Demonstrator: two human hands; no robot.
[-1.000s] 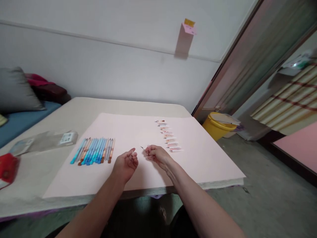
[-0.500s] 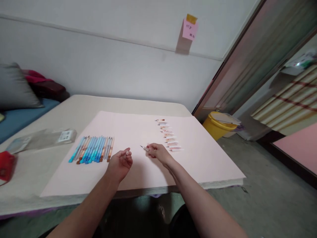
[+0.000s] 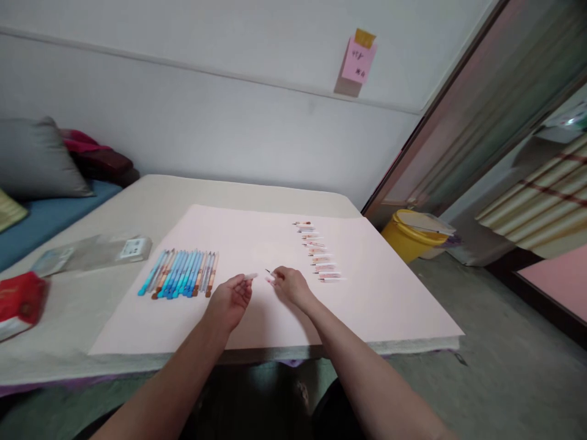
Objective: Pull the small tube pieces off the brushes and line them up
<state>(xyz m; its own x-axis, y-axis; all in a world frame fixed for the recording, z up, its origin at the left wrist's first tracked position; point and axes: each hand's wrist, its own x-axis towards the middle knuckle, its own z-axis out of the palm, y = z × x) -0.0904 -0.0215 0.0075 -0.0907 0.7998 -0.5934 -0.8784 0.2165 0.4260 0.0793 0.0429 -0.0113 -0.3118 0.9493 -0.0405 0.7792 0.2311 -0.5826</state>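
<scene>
Between the fingers of my left hand (image 3: 232, 297) is a small whitish, see-through cap (image 3: 250, 277), pointing to the right. Close by on its right, my right hand (image 3: 292, 285) pinches a slim pen (image 3: 269, 272) whose dark tip points left toward the cap. Cap and tip are apart. Fingers hide most of the pen's body. Beyond the right hand, several short pens (image 3: 325, 267) with dark tips and pale patterned bodies lie in a slanting column. Left of my left hand, blue, grey and orange pens (image 3: 181, 272) lie side by side in a row.
A pale pink sheet (image 3: 367, 311) covers much of the cream table (image 3: 105, 214). A clear plastic wrapper (image 3: 98, 252) and a red packet (image 3: 21, 299) lie at the left. On the floor to the right stands a yellow bin (image 3: 403, 238). A wall closes off the back.
The cap in my left hand now sticks out toward the right hand, where before it was mostly within the fingers. My right hand still pinches the pen. The view has shifted slightly left.
</scene>
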